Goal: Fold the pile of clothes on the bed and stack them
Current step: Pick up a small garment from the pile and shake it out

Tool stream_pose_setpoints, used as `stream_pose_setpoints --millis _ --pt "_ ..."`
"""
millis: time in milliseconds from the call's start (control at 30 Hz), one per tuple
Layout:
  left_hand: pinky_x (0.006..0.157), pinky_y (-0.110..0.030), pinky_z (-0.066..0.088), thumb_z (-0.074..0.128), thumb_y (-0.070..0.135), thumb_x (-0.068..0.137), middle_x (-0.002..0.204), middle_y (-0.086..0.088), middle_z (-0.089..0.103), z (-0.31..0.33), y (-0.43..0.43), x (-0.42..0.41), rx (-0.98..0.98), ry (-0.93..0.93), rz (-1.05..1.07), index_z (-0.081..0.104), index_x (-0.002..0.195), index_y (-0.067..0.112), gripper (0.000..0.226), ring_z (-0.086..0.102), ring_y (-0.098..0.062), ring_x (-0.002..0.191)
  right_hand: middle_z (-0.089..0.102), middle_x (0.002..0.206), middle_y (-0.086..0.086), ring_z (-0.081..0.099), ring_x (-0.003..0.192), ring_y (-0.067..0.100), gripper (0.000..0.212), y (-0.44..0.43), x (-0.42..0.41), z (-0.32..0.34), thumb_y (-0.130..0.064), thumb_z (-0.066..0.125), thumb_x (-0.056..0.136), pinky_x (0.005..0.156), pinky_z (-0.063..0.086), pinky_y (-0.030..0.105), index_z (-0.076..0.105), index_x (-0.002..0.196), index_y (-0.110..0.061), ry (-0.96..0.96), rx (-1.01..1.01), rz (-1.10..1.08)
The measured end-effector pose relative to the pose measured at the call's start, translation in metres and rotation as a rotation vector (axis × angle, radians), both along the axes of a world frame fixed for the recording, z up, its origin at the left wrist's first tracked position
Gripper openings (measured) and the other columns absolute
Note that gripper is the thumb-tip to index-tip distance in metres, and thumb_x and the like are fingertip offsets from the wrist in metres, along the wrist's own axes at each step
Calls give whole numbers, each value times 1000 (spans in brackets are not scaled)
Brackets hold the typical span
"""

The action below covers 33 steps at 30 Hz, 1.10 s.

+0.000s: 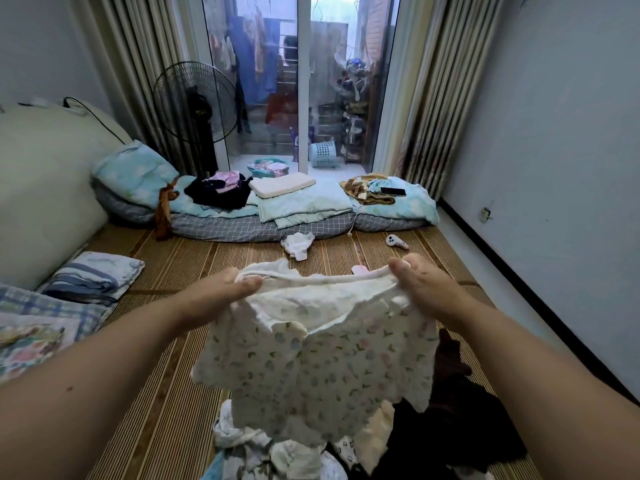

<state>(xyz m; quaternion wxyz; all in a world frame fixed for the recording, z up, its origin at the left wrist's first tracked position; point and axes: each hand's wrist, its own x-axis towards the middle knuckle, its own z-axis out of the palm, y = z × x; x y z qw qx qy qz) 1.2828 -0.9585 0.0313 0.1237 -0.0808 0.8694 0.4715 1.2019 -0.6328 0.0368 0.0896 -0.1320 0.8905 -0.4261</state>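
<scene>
A small white garment with a pastel flower print (322,368) hangs in the air in front of me. My left hand (228,289) pinches its top left corner and my right hand (419,282) pinches its top right corner, stretching the top edge between them. Under it, at the bottom of the view, lies the pile of clothes (277,452), with white pieces on the left and dark pieces (460,427) on the right. Another small white garment (298,244) lies alone on the woven bed mat (214,261) farther ahead.
Folded striped cloths (90,277) and checked bedding (45,317) lie at the left. Quilts, pillows, dark clothes (218,192) and a phone (393,191) line the far edge. A standing fan (195,105) and glass doors are behind. A wall runs along the right.
</scene>
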Motion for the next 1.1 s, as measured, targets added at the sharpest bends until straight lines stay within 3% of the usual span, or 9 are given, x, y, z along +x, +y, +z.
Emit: stream_pose_setpoints --millis 67,167,233,367,500,633,833,967,1100 --pt "75 -36 54 59 56 64 113 -6 55 4 -6 1 2 -36 -34 43 119 21 67 59 -24 101 62 98 1 63 86 19 33 5 0 5 -53 57 86 67 55 34 56 101 -24 15 37 78" --pt "68 -35 50 56 36 78 98 -3 60 7 -12 -1 -246 170 -7 54 99 25 24 59 -24 90 73 94 3 72 83 21 27 15 -2 12 -33 76 78 74 60 40 68 100 -20 -194 1 166" --pt "57 -28 42 60 32 89 85 4 62 8 -10 -1 -392 258 -14 56 86 29 5 60 -17 80 75 84 2 73 74 17 22 14 0 14 -30 78 76 67 61 34 71 92 -15 -206 62 115" --pt "54 -25 42 56 38 93 79 5 65 13 15 0 -456 224 79 63 86 26 15 60 -10 70 69 80 3 66 68 18 23 -10 13 9 -40 64 88 57 55 32 65 87 -18 -50 107 -155" --pt "69 -39 55 50 33 97 88 -8 66 16 60 4 -100 160 194 56 97 16 18 64 -22 74 62 62 2 53 42 10 24 -43 33 -5 -33 55 96 42 43 22 61 86 -12 -248 -372 -278" --pt "86 -52 54 49 29 97 101 -13 67 24 102 10 155 140 114 57 105 17 16 66 -32 93 72 75 4 67 62 15 15 -69 46 -9 -28 52 98 55 54 29 63 99 -18 -358 -689 -99" --pt "65 -29 52 52 7 91 86 -2 73 33 115 16 316 97 -86 63 103 31 29 70 -14 72 71 112 6 68 105 23 42 -67 49 -6 -25 78 75 79 56 32 64 114 -29 -370 -745 252" --pt "64 -25 56 63 9 87 96 4 72 35 101 21 144 122 -286 59 104 58 53 71 -16 80 72 106 7 69 97 23 50 -56 50 1 9 64 77 73 56 30 65 113 -25 -265 -674 275" --pt "82 -38 57 73 43 71 103 13 54 39 87 20 -316 577 -23 54 105 49 40 58 -15 92 70 89 7 65 82 19 32 -51 54 10 11 53 84 71 54 31 68 101 -13 -171 -480 246"
